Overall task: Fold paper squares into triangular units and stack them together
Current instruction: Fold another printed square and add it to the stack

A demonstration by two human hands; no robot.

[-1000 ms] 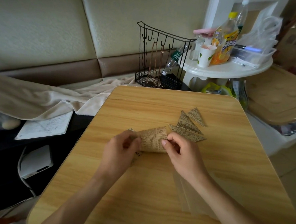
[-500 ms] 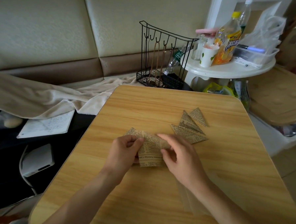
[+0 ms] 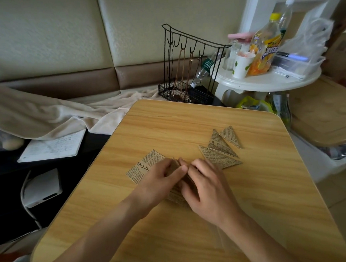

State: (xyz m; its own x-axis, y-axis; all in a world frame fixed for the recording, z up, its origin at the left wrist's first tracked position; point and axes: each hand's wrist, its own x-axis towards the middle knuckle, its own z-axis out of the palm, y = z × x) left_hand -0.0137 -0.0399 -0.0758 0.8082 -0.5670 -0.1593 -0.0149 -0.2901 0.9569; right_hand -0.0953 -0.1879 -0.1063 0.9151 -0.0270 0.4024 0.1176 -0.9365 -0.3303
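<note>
A newsprint paper square lies on the wooden table, mostly hidden under my hands. My left hand presses on its middle with the fingers bent over it. Fingertip to fingertip with it, my right hand pinches the paper's right part. Three folded newsprint triangles lie overlapping just beyond my right hand.
A clear plastic sleeve lies under my right forearm. A black wire rack stands behind the table's far edge. A white round side table with bottles and a cup is at back right. A notebook and a blanket lie left.
The paper has been laid flat and folded over. Both hands have come together over its middle, and the view has tilted slightly down.
</note>
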